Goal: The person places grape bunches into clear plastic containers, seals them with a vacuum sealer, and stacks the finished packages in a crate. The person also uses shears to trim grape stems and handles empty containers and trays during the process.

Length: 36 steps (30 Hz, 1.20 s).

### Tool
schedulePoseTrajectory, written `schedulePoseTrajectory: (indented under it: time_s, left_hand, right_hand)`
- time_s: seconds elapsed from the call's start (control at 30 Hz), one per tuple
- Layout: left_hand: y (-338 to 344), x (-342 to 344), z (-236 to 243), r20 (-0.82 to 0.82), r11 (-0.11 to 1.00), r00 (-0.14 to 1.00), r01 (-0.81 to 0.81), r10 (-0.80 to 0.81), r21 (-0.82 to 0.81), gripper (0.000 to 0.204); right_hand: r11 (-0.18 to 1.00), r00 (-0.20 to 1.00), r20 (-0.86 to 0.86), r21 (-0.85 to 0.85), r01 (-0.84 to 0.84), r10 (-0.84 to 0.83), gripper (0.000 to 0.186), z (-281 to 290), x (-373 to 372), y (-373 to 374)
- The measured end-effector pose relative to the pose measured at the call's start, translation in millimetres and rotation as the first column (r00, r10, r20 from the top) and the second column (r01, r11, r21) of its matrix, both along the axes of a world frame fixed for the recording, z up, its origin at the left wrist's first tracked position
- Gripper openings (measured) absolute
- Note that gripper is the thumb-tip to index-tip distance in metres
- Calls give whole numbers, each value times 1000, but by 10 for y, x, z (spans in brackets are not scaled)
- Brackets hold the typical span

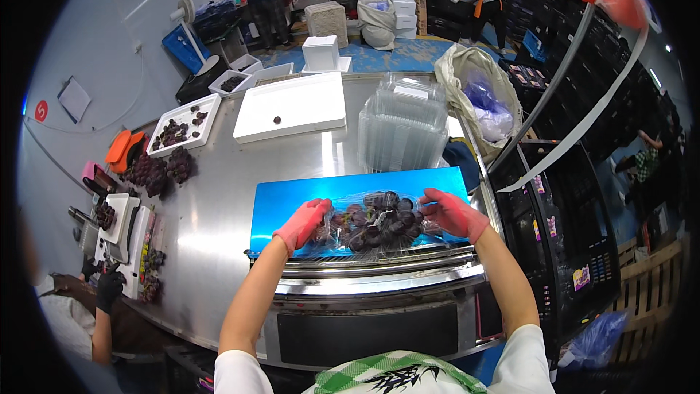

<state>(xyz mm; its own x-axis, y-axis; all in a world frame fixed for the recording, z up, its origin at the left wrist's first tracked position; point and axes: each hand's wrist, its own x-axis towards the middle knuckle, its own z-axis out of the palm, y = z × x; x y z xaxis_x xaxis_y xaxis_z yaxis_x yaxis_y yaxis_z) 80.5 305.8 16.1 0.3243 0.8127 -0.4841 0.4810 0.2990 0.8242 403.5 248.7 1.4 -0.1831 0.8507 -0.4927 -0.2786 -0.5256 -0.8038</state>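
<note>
The left hand (305,223), gloved in pink, has its fingers bent together at the left end of the clear film (332,237) over the dark grapes (383,222). The right hand (456,215) reaches toward the other end, fingers partly spread; whether either pinches film cannot be told. The grapes sit between them, near the front edge of the blue panel (350,186). Stacked clear containers (402,131) crowd its back edge; steel table (211,197) stretches leftward.
</note>
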Motion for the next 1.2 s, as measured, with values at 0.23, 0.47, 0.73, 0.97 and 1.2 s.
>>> schedulePoseTrajectory:
  time_s: [0.23,0.47,0.73,0.97,1.2]
  left_hand:
    - [36,52,-182,-155,951,986,99,-56,291,46]
    - [76,42,-340,235,997,969,-77,80,-22,42]
    - [-368,101,155,259,977,958,-67,120,-204,42]
    - [-956,-99,150,223,984,959,-160,173,-75,38]
    - [-1638,-240,416,75,975,996,-56,40,217,46]
  right_hand:
    - [979,818,575,176,-99,-21,37,-118,-172,93]
    - [986,856,516,158,-52,-38,33,-76,-212,125]
    - [986,925,380,157,-61,-3,35,21,-272,-164]
    - [965,887,458,255,-61,-65,38,219,-450,-827]
    - [961,928,367,273,-42,-64,40,559,-596,-1504]
